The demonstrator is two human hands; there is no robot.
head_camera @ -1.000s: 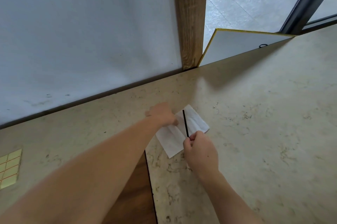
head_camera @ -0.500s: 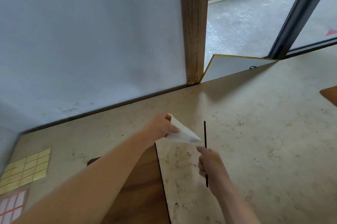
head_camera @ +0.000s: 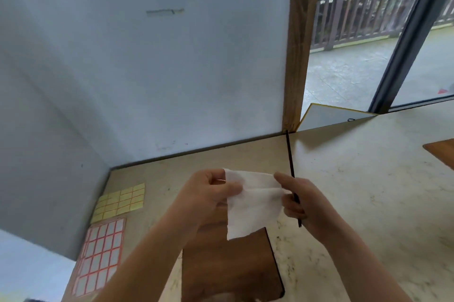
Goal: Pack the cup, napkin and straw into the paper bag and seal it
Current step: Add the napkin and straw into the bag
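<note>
White napkin point(head_camera: 253, 201) hangs pinched between both hands, left hand point(head_camera: 208, 193) and right hand point(head_camera: 301, 199), whose fist also clamps the upright straw point(head_camera: 290, 154) (bag unseen).

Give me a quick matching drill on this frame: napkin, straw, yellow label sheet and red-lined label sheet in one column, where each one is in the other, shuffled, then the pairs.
Column 1:
1. napkin
2. straw
3. yellow label sheet
4. red-lined label sheet

Column 2:
A. flat on the counter, nearer the wall
B. held up between both hands
C. flat on the counter, nearer the person
D. gripped in the right hand only

Pairs: 1-B, 2-D, 3-A, 4-C. The left hand pinches the napkin's other edge.
</note>
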